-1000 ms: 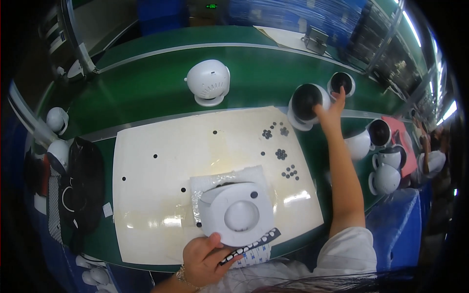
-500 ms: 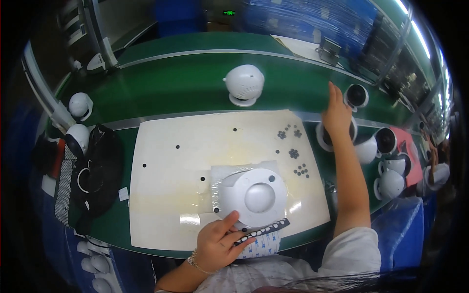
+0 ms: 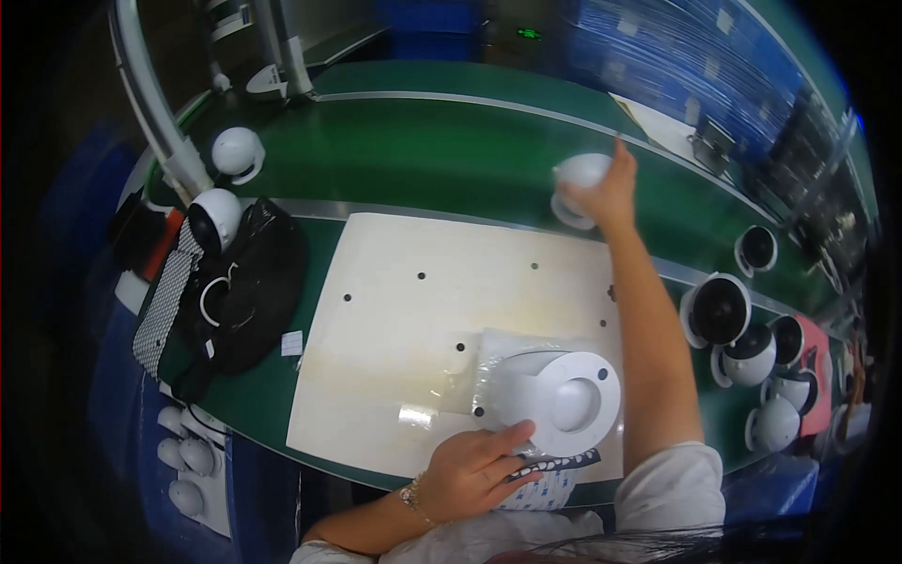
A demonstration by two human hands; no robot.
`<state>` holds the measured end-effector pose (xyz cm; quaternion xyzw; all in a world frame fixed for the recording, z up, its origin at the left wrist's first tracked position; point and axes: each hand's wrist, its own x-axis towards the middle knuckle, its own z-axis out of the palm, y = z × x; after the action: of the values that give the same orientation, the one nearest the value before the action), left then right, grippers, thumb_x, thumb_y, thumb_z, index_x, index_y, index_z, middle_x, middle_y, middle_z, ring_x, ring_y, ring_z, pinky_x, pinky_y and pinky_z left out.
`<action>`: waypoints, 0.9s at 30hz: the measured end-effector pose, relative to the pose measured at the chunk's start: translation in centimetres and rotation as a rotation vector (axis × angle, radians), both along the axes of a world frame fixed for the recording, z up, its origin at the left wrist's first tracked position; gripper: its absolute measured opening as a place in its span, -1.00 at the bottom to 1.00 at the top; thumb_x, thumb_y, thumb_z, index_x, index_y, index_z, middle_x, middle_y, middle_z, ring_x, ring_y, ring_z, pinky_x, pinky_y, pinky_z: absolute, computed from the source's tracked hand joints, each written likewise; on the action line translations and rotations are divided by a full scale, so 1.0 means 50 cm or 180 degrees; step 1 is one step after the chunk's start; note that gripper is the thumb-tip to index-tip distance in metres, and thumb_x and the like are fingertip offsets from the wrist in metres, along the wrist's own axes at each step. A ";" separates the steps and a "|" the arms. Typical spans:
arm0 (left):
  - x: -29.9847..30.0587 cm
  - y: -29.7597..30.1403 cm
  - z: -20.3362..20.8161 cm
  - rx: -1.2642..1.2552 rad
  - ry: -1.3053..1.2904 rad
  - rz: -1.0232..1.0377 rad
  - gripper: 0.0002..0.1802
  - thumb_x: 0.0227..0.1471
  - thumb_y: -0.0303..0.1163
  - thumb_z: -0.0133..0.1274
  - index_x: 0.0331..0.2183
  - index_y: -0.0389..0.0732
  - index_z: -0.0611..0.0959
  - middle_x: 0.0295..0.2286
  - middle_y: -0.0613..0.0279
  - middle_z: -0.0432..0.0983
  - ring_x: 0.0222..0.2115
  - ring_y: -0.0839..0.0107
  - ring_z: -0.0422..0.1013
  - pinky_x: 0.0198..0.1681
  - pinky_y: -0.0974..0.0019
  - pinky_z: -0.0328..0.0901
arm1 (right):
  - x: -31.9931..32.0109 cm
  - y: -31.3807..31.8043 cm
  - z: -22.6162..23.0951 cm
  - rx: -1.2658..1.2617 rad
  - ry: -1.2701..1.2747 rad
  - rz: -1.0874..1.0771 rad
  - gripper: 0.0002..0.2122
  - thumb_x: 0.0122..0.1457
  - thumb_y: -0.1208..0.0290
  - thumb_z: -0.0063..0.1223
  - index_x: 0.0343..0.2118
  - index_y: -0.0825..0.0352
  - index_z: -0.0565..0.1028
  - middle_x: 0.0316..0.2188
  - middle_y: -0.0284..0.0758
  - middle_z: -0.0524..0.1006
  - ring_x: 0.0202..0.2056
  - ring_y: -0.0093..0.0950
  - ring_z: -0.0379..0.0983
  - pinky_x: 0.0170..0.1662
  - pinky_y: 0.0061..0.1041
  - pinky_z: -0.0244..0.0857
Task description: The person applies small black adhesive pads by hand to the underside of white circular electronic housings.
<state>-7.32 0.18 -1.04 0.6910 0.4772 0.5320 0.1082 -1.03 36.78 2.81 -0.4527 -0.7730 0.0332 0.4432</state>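
Wht. device point(image 3: 547, 399): smooth plast., semi-gloss; work sheet point(image 3: 385, 343): smooth, glossy; pad point(image 3: 487, 368): shiny film.

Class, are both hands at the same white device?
No: the left hand is at a device over the sheet, the right hand at another device beyond it.

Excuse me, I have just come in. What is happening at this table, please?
A person is working with white rounded devices. The left hand holds a dark strip with white spots, its thumb at the edge of a device lying with its round base showing on a light board. The right hand is at another white device on the green surface; its grip is unclear.
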 end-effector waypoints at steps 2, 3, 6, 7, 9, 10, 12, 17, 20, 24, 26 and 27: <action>-0.005 -0.006 -0.007 -0.0077 0.0269 -0.0092 -0.78 -0.41 -0.40 0.28 -0.59 -0.25 0.59 -0.04 0.14 0.24 -0.58 0.47 0.38 -0.54 0.45 0.30 | 0.047 -0.045 0.022 0.0134 0.0103 0.0174 0.01 -0.46 0.26 0.32 0.12 0.23 -0.09 0.03 -0.10 0.03 0.01 -0.15 0.09 0.04 -0.31 0.08; -0.007 -0.008 -0.007 -0.0078 0.0258 -0.0097 -0.78 -0.41 -0.40 0.28 -0.59 -0.25 0.59 -0.04 0.14 0.24 -0.58 0.47 0.38 -0.54 0.45 0.30 | 0.084 -0.080 0.036 0.0274 0.0140 0.0332 0.03 -0.47 0.28 0.33 0.12 0.23 -0.11 0.02 -0.11 0.03 0.01 -0.18 0.09 0.04 -0.32 0.08; -0.006 -0.004 -0.005 -0.0044 0.0315 -0.0152 -0.77 -0.41 -0.40 0.28 -0.59 -0.26 0.58 -0.03 0.12 0.22 -0.58 0.48 0.38 -0.53 0.46 0.31 | 0.202 -0.199 0.067 -0.0225 0.0333 0.0561 0.07 -0.49 0.31 0.33 0.13 0.22 -0.16 0.02 -0.15 0.03 -0.02 -0.22 0.12 0.01 -0.32 0.11; -0.006 -0.005 -0.001 -0.0007 0.0239 -0.0004 -0.78 -0.40 -0.39 0.26 -0.62 -0.27 0.57 -0.06 0.13 0.26 -0.60 0.46 0.36 -0.55 0.43 0.29 | 0.237 -0.236 0.070 -0.0461 0.0412 0.0582 0.08 -0.50 0.32 0.34 0.14 0.21 -0.17 0.01 -0.16 0.03 -0.03 -0.22 0.13 0.00 -0.31 0.12; 0.002 -0.003 -0.004 0.0045 0.0108 -0.0043 -0.78 -0.39 -0.38 0.24 -0.65 -0.28 0.55 -0.08 0.14 0.30 -0.63 0.45 0.34 -0.58 0.41 0.27 | 0.317 -0.290 0.062 -0.0518 0.0369 0.0556 0.12 -0.53 0.23 0.34 0.14 0.22 -0.20 -0.01 -0.16 0.05 -0.04 -0.24 0.13 -0.02 -0.31 0.11; 0.005 -0.003 -0.008 0.0014 0.0099 0.0037 -0.78 -0.39 -0.37 0.25 -0.64 -0.28 0.57 -0.07 0.14 0.28 -0.62 0.47 0.35 -0.57 0.42 0.28 | 0.357 -0.308 0.046 -0.0456 0.0345 0.0520 0.12 -0.53 0.21 0.34 0.14 0.24 -0.19 -0.02 -0.14 0.05 -0.04 -0.24 0.13 -0.01 -0.30 0.09; 0.010 0.003 -0.007 0.0044 0.0170 0.0061 -0.78 -0.43 -0.41 0.27 -0.62 -0.27 0.58 -0.04 0.08 0.24 -0.59 0.47 0.36 -0.56 0.46 0.30 | 0.429 -0.335 0.026 -0.0257 0.0138 0.0425 0.12 -0.53 0.16 0.34 0.13 0.27 -0.17 -0.02 -0.12 0.06 -0.02 -0.22 0.11 0.02 -0.28 0.03; 0.016 -0.007 -0.025 -0.0012 -0.0057 0.0048 -0.74 -0.48 -0.50 0.29 -0.57 -0.29 0.58 -0.04 -0.04 0.21 -0.56 0.44 0.37 -0.55 0.50 0.32 | 0.530 -0.360 -0.012 -0.0337 0.0114 -0.0153 0.06 -0.51 0.21 0.35 0.11 0.26 -0.12 -0.02 -0.11 0.10 0.00 -0.20 0.13 0.01 -0.32 0.07; 0.020 -0.008 -0.025 0.0057 0.0010 0.0177 -0.75 -0.43 -0.48 0.29 -0.58 -0.32 0.57 -0.02 -0.05 0.18 -0.55 0.45 0.36 -0.54 0.50 0.31 | 0.572 -0.357 -0.015 -0.0031 -0.0236 -0.0300 -0.02 -0.44 0.20 0.30 0.09 0.29 -0.06 -0.01 -0.08 0.15 0.03 -0.15 0.09 0.02 -0.29 0.05; 0.019 -0.013 -0.026 -0.0027 -0.0148 0.0273 -0.75 -0.44 -0.49 0.29 -0.58 -0.32 0.56 -0.02 -0.05 0.18 -0.55 0.44 0.36 -0.54 0.50 0.31 | 0.580 -0.353 -0.012 0.0951 -0.1033 -0.0969 -0.22 -0.29 0.31 0.20 0.05 0.32 0.04 0.04 -0.12 0.14 0.04 -0.13 0.07 0.10 -0.26 -0.15; 0.018 -0.006 -0.026 0.0072 -0.0062 0.0155 -0.75 -0.44 -0.48 0.30 -0.59 -0.31 0.56 -0.01 -0.05 0.18 -0.55 0.45 0.37 -0.53 0.49 0.32 | 0.547 -0.366 0.006 0.1342 -0.1038 -0.0922 -0.26 -0.26 0.39 0.16 0.05 0.33 0.05 -0.01 -0.13 0.21 0.05 -0.15 0.07 0.09 -0.24 -0.14; 0.019 -0.004 -0.024 0.0045 -0.0046 0.0278 -0.75 -0.44 -0.48 0.30 -0.59 -0.31 0.56 -0.01 -0.05 0.18 -0.55 0.45 0.37 -0.53 0.49 0.32 | 0.519 -0.384 0.014 0.1277 -0.0859 -0.0779 -0.27 -0.25 0.43 0.15 0.05 0.33 0.05 -0.02 -0.13 0.23 0.06 -0.16 0.06 0.09 -0.24 -0.12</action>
<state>-6.39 -0.01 -2.26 0.6664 0.5024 0.5446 0.0834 24.94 17.61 3.52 -0.4462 -0.7558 -0.2351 0.4177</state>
